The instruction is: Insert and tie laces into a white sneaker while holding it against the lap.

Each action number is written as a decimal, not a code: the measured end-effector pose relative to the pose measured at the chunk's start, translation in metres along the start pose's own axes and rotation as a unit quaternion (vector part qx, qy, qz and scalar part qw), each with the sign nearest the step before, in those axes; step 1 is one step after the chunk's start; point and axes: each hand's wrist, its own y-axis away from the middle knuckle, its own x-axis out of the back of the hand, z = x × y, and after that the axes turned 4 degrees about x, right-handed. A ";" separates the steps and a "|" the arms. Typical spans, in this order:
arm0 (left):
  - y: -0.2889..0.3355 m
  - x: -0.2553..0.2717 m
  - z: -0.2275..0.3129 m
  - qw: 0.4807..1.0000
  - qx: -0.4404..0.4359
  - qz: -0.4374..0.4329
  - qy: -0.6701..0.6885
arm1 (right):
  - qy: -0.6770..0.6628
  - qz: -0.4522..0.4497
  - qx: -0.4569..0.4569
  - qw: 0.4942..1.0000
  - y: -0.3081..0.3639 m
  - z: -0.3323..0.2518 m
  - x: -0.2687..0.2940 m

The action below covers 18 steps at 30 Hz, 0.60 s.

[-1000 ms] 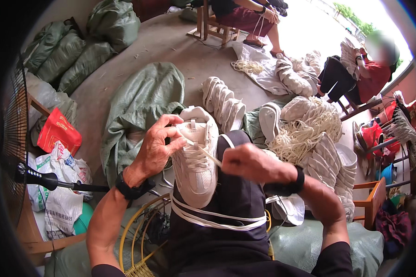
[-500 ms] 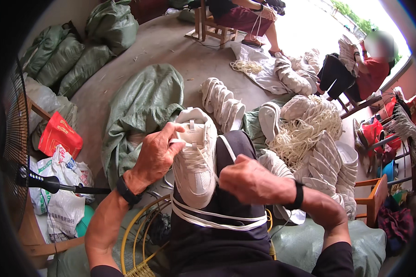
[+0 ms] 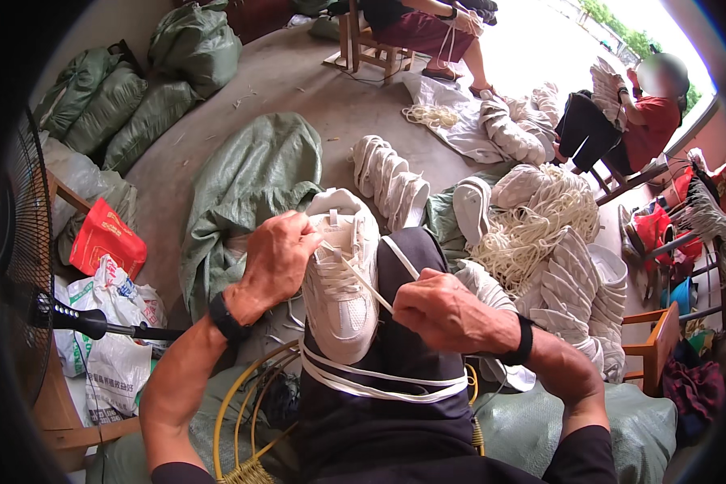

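Observation:
A cream-white sneaker [image 3: 343, 319] rests on my dark-trousered thigh, its toe toward me and its lower eyelets laced. My left hand [image 3: 278, 254] is closed beside the collar and tongue, thumb and finger pinching a white shoelace [image 3: 361, 280] near the upper eyelets. From there the lace runs taut across the shoe to my right hand [image 3: 453, 312], which is curled into a fist around it. Another length of lace passes over the thigh behind the right hand. White cords [image 3: 379, 389] are looped around my legs below the toe.
A green woven sack [image 3: 254, 177] lies beyond my left hand. Stacked white shoe uppers [image 3: 569, 290] and a heap of laces [image 3: 532, 226] sit to the right. A fan [image 3: 28, 258] stands at the left. Two other people sit farther off, one in red [image 3: 652, 121].
My right hand has moved slightly right and lower, and the lace between the hands is now stretched across the shoe. My left hand's fingers have closed in near the upper eyelets.

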 end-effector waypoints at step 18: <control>0.041 0.007 -0.074 0.996 0.028 -0.079 0.010 | 0.137 0.085 -0.228 0.960 0.043 0.087 0.119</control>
